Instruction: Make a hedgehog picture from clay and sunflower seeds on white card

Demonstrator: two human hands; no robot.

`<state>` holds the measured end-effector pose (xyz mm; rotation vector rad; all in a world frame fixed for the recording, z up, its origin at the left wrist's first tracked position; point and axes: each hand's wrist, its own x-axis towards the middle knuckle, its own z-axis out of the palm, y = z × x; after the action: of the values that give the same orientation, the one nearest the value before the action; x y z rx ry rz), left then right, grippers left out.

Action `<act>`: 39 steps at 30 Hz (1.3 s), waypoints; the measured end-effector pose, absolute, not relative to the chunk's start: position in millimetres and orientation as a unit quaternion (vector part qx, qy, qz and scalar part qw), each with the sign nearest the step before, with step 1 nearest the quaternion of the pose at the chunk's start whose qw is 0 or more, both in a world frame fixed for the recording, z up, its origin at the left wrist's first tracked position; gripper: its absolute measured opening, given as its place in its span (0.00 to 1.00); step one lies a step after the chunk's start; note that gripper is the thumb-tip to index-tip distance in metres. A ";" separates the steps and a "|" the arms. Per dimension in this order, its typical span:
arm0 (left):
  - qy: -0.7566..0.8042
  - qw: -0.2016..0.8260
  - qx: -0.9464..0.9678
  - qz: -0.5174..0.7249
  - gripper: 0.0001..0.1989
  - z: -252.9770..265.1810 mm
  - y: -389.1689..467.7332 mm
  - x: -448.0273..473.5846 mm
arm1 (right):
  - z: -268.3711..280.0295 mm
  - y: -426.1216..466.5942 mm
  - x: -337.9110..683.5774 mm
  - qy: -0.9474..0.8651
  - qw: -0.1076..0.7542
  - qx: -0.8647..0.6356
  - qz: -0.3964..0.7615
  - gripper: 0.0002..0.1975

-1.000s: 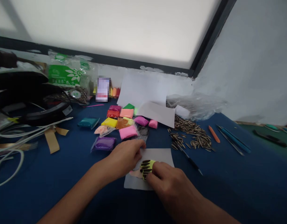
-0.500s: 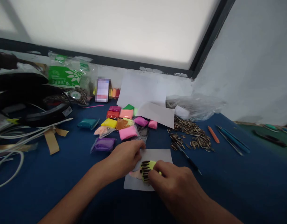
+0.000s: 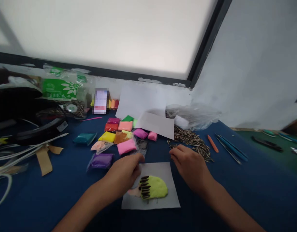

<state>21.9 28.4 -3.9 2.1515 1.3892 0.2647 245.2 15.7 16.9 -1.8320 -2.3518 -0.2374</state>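
A sheet of white paper (image 3: pixel 171 199) lies before me with a flat hedgehog figure of clay on it. Its lime-green clay body (image 3: pixel 159 187) bears several dark sunflower seeds (image 3: pixel 145 187) in rows at the left end, beside a beige face with a black eye. My left hand (image 3: pixel 125 172) is closed, fingers curled down at the paper's upper left corner, holding it. To the right, my right hand (image 3: pixel 190 166) reaches the near left edge of a pile of sunflower seeds (image 3: pixel 193 139). Its fingertips are pinched together; whether a seed is between them is hidden.
Several coloured clay packets (image 3: pixel 126 146) lie beyond my left hand. A phone (image 3: pixel 100 101) and a green seed bag (image 3: pixel 63 88) stand behind. White cables (image 3: pixel 29 143) and a black headset-like object (image 3: pixel 44 129) fill the left. An orange stick (image 3: pixel 212 143) and blue tweezers-like tools (image 3: pixel 232 148) lie right.
My right hand has left the green clay body and moved up and right to the seed pile, uncovering the body. My left hand stays at the paper's corner. The view has shifted slightly.
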 end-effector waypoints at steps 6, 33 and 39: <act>0.521 0.262 0.810 0.061 0.15 -3.0 27.7 24.2 | 12.6 25.7 254.9 -0.763 0.069 -0.641 -0.042 0.09; 0.476 0.423 0.756 0.148 0.09 -5.4 29.7 22.7 | 11.1 -6.5 219.5 -0.811 0.173 -0.498 0.254 0.11; 0.477 0.419 0.760 0.139 0.09 -8.4 29.3 21.5 | -5.6 -3.7 216.5 -0.798 0.222 -0.506 0.242 0.10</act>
<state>21.5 29.3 -8.4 1.9067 1.1952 0.3474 216.5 -3.7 -5.6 -1.3972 -2.2035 0.6681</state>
